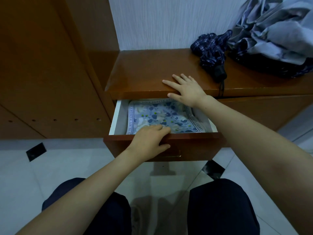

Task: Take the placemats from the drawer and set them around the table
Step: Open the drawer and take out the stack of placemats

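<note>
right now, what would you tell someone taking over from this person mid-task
Left hand: fingers curled over the front edge of the open drawer, tips touching the placemats.
Right hand: open, flat on the cabinet top.
Placemats: floral, lying inside the drawer, none lifted out.
Done: drawer opened.
Left: take the placemats out and set them around the table, which is not in view.

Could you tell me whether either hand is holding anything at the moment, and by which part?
The left hand grips the open drawer's front panel at its top edge, fingers curled over it. The right hand rests flat on the cabinet top, holding nothing.
</note>
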A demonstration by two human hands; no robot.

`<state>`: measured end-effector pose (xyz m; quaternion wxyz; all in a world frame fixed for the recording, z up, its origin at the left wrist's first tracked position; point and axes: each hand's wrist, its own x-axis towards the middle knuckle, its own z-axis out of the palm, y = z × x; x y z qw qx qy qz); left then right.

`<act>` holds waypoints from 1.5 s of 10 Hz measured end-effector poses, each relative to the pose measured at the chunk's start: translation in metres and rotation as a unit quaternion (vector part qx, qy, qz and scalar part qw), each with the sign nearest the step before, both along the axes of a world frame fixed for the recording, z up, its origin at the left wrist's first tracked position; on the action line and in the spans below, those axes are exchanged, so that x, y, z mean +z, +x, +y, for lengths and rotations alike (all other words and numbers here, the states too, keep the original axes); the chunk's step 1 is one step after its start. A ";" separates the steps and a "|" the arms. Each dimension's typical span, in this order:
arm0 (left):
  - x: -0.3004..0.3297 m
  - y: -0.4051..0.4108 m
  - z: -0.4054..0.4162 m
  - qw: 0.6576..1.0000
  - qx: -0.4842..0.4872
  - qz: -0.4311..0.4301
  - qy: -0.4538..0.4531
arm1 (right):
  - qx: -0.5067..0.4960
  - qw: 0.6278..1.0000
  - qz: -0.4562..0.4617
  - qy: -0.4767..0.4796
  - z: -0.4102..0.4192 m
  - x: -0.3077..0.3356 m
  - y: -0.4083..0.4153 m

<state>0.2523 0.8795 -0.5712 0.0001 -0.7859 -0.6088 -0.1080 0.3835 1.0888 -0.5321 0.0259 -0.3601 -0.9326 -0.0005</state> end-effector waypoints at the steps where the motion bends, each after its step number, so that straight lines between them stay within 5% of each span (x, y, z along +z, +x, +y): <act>1: 0.001 -0.001 -0.009 1.000 -0.020 -0.005 -0.005 | 0.001 1.000 0.004 0.001 -0.002 -0.002 0.001; 5: -0.005 0.003 -0.041 0.990 -0.138 0.008 -0.002 | 0.002 1.000 0.006 0.020 0.001 -0.004 0.000; 12: 0.006 0.008 -0.055 0.980 -0.163 -0.007 -0.114 | 0.002 1.000 -0.005 0.010 -0.003 -0.002 0.001; 14: 0.018 -0.010 -0.027 0.940 -0.102 -0.198 -0.259 | 0.102 0.991 0.088 -0.013 -0.049 0.004 0.003; 15: 0.014 -0.025 -0.014 0.948 -0.085 -0.181 -0.247 | 0.128 0.978 0.114 -0.118 -0.095 -0.002 0.015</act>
